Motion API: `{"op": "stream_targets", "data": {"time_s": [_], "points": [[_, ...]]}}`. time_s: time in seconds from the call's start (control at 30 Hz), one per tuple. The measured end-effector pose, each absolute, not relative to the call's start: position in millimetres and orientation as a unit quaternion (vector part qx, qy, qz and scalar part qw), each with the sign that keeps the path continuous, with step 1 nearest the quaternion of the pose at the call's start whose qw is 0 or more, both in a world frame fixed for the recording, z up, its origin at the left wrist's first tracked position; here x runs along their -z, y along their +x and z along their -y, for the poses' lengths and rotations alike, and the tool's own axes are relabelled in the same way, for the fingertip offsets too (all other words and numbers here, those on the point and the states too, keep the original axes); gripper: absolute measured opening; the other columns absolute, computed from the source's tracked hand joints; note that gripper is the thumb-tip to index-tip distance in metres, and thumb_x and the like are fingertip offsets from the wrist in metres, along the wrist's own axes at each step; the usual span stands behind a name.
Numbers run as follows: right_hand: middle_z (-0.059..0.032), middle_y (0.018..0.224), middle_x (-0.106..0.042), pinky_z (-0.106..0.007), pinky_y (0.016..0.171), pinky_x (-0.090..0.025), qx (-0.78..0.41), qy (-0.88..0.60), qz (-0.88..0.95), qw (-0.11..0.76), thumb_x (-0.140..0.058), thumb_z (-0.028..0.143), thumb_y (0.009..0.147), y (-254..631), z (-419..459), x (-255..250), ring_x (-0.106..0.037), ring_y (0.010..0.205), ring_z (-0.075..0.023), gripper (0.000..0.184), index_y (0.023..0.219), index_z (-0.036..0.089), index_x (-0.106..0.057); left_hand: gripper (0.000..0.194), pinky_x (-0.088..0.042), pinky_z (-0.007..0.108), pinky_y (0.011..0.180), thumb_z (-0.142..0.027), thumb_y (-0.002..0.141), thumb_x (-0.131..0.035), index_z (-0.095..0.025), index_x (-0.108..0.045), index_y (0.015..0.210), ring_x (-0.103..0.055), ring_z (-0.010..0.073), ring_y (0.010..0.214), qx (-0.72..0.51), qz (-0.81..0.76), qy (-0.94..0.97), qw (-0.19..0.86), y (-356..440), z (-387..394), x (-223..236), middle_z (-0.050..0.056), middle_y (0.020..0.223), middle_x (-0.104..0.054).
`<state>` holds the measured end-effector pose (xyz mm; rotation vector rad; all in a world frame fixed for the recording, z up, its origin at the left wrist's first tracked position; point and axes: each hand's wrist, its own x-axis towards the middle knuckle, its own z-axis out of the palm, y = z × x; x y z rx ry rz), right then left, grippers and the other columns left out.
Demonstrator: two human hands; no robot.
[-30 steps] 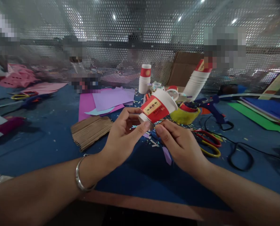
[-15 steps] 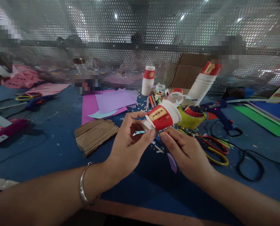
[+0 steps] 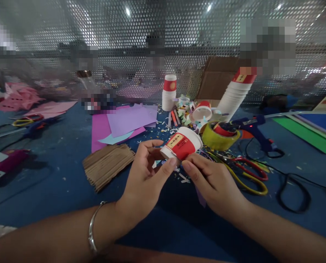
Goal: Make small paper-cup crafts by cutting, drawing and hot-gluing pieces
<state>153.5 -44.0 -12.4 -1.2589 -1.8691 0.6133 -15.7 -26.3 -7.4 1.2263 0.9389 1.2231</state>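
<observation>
Paper cup [image 3: 184,144]: located in front of you, above the blue table [image 3: 56,171], tilted, with its rim up to the right and its base toward your left hand [image 3: 142,188]. The thumb and index finger of your left hand are clamped on the base, spaced by its width; the other fingers are curled and partly hidden. On your right hand [image 3: 218,182], the thumb and index finger are together at the cup's lower side; whether anything is pinched between them cannot be told. Your left wrist carries a bracelet [image 3: 91,228].

Paper scraps [image 3: 183,179] lie below the cup. Just beyond your right hand, note the yellow roll [image 3: 215,144]; the scissors [image 3: 252,174] lie beside that hand, and a glue gun [image 3: 257,133] farther out. Corrugated cardboard [image 3: 108,166] lies near your left hand, with purple paper [image 3: 132,118] behind it. At the rear, a stack of cups [image 3: 169,93] stands before the perforated screen [image 3: 130,47].
</observation>
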Motion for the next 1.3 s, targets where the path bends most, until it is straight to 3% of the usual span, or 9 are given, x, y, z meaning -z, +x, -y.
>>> {"op": "stream_targets", "data": {"time_s": [0.43,0.63,0.87,1.03,1.3], "points": [[0.0057,0.058,-0.043,-0.024,0.049,-0.034,-0.227,-0.474,0.743,0.415,-0.044,0.037,0.102,154,45,14,-0.041,0.049,-0.0079,0.034,0.072,0.021,-0.048,0.037,-0.057,0.023,0.079,-0.024,0.081,-0.078,-0.025,-0.051,0.107,-0.066,0.0134,0.096,-0.544,-0.376,0.538,0.524,-11,27,6,0.001,0.104,-0.065],[0.0056,0.057,-0.046,-0.024,0.048,-0.035,-0.232,-0.465,0.746,0.417,-0.044,0.036,0.101,155,45,10,-0.044,0.048,-0.0074,0.032,0.074,0.020,-0.051,0.043,-0.055,0.023,0.085,-0.028,0.078,-0.082,-0.024,-0.058,0.113,-0.064,0.0129,0.099,-0.536,-0.361,0.475,0.597,-14,23,13,0.002,0.107,-0.067],[0.0046,0.059,-0.050,-0.023,0.050,-0.036,-0.236,-0.469,0.747,0.408,-0.044,0.035,0.101,161,43,11,-0.046,0.050,-0.0078,0.031,0.077,0.019,-0.055,0.022,-0.058,0.030,0.086,-0.031,0.081,-0.078,-0.019,-0.067,0.095,-0.063,0.0167,0.099,-0.487,-0.348,0.388,0.701,-18,18,9,0.004,0.100,-0.068],[0.0050,0.059,-0.051,-0.022,0.050,-0.037,-0.235,-0.462,0.759,0.395,-0.045,0.033,0.101,162,44,12,-0.049,0.049,-0.0078,0.027,0.079,0.020,-0.055,0.017,-0.059,0.024,0.079,-0.026,0.079,-0.081,-0.020,-0.068,0.088,-0.065,0.0136,0.092,-0.488,-0.338,0.379,0.709,-19,15,6,0.001,0.094,-0.069],[0.0043,0.059,-0.053,-0.023,0.048,-0.039,-0.214,-0.449,0.759,0.419,-0.046,0.033,0.101,159,47,12,-0.049,0.049,-0.0081,0.025,0.083,0.020,-0.057,0.025,-0.055,0.020,0.077,-0.028,0.078,-0.083,-0.020,-0.067,0.095,-0.066,0.0086,0.080,-0.489,-0.322,0.417,0.695,-23,17,9,-0.001,0.091,-0.073]]}}
